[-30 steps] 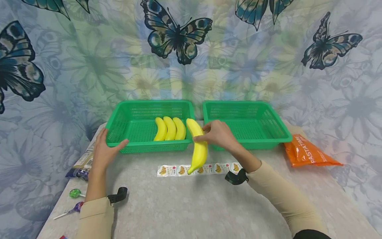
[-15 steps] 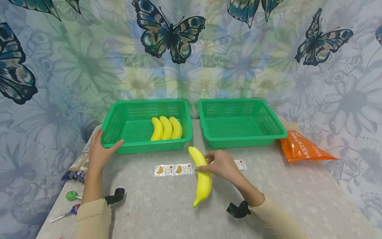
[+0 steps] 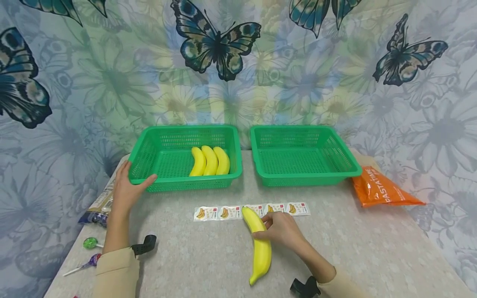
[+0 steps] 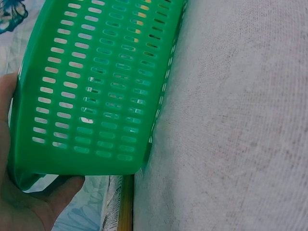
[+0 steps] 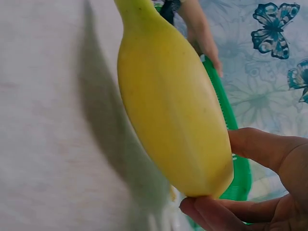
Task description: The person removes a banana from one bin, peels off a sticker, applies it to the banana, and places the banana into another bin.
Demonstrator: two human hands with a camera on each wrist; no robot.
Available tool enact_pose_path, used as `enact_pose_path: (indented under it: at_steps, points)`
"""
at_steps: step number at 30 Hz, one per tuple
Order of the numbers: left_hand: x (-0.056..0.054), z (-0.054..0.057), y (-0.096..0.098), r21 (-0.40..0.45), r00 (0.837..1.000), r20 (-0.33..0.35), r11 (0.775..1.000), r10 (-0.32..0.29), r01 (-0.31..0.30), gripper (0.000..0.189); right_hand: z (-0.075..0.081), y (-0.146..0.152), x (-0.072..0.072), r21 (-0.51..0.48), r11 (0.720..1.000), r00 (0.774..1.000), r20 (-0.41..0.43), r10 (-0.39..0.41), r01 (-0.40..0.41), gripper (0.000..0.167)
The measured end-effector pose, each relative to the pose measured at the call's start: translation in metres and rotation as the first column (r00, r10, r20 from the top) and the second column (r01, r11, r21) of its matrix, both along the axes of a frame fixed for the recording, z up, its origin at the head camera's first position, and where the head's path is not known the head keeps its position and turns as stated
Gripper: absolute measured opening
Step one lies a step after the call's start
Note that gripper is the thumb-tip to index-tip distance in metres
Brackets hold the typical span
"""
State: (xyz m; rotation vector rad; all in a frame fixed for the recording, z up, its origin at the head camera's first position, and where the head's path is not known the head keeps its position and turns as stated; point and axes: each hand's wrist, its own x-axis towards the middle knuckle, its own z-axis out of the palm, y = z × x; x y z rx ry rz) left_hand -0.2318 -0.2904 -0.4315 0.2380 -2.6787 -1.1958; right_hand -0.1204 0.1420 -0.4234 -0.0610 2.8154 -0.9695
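My right hand (image 3: 281, 231) pinches a yellow banana (image 3: 261, 252) between thumb and fingers. The banana's upper tip overlaps a strip of banana stickers (image 3: 229, 212) in the head view. In the right wrist view the banana (image 5: 173, 106) casts a shadow on the table beside it. My left hand (image 3: 126, 188) grips the front left corner of the left green basket (image 3: 186, 182), its thumb along the front rim. The left wrist view shows that corner of the basket (image 4: 96, 91) between thumb and fingers. Three bananas (image 3: 210, 160) lie side by side in this basket, toward its right.
Another green basket (image 3: 309, 180) stands to the right. Beside it lies an orange bag (image 3: 384, 188). A dark-bottomed packet (image 3: 95, 215) and two lollipops, one green (image 3: 90, 243) and one purple (image 3: 93, 260), sit along the left table edge. A butterfly-patterned cloth (image 3: 130, 82) hangs behind.
My right hand has brought the banana from beside the left basket's right end toward me, down across the sticker strip. My left hand has stayed at the basket corner.
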Motion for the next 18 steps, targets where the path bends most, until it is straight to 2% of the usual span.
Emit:
enact_pose_path:
  at_steps: [4,10,18]
  points:
    - [0.0,-0.001,0.001,0.0,1.0,-0.001,1.0,-0.001,0.001,0.104,-0.008,0.002,0.004,-0.001,1.0,1.0,0.008,0.024,-0.024,0.051]
    - [0.002,0.0,0.002,0.004,1.0,0.008,1.0,-0.001,0.001,0.103,-0.012,0.003,0.005,-0.019,0.999,0.999,0.031,0.043,-0.042,0.05]
    - [0.002,-0.001,0.002,0.006,1.0,0.002,1.0,0.001,-0.001,0.103,-0.015,0.008,0.005,-0.017,0.996,0.996,0.037,0.085,-0.084,0.038]
